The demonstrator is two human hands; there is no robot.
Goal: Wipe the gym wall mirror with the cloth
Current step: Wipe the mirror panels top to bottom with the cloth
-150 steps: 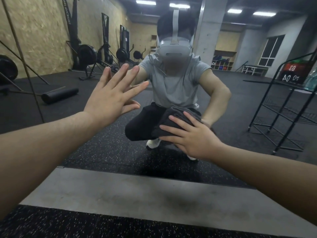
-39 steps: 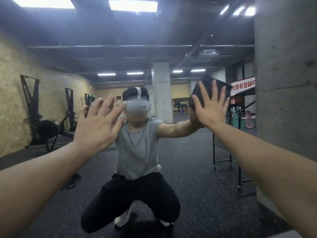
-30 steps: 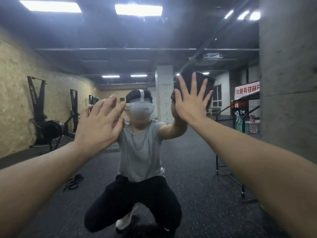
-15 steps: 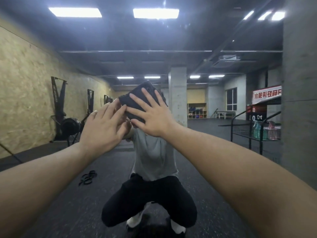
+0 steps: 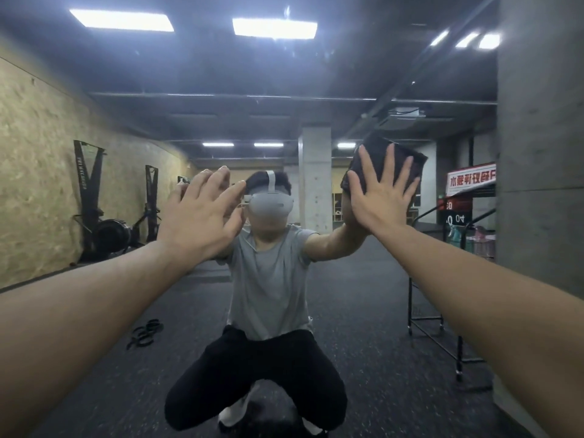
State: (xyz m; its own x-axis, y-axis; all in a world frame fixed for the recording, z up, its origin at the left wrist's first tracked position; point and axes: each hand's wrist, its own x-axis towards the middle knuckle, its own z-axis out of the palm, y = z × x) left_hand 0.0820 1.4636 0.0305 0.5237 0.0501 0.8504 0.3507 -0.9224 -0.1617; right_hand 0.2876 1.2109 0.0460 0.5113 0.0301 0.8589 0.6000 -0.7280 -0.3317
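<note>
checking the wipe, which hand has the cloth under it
The right hand: its spread fingers press the dark cloth flat to the mirror. The left hand is bare.

Right hand (image 5: 379, 203) flat on cloth (image 5: 407, 161) against mirror (image 5: 331, 74), at 1 o'clock. Left hand (image 5: 199, 216) at 11 o'clock, well apart. Rack (image 5: 458, 343) reflected at 3 o'clock.

The mirror (image 5: 316, 74) is smooth, glossy glass. The dark cloth (image 5: 407, 159) looks soft, thick and matt, like terry. In the reflection, the side wall (image 5: 38, 172) is rough chipboard of pressed wood flakes; the floor (image 5: 363, 311) is matt black rubber with small pale speckles; the pillar (image 5: 316, 172) is bare, matt concrete. The rack (image 5: 436, 336) is thin black-painted metal tube.
</note>
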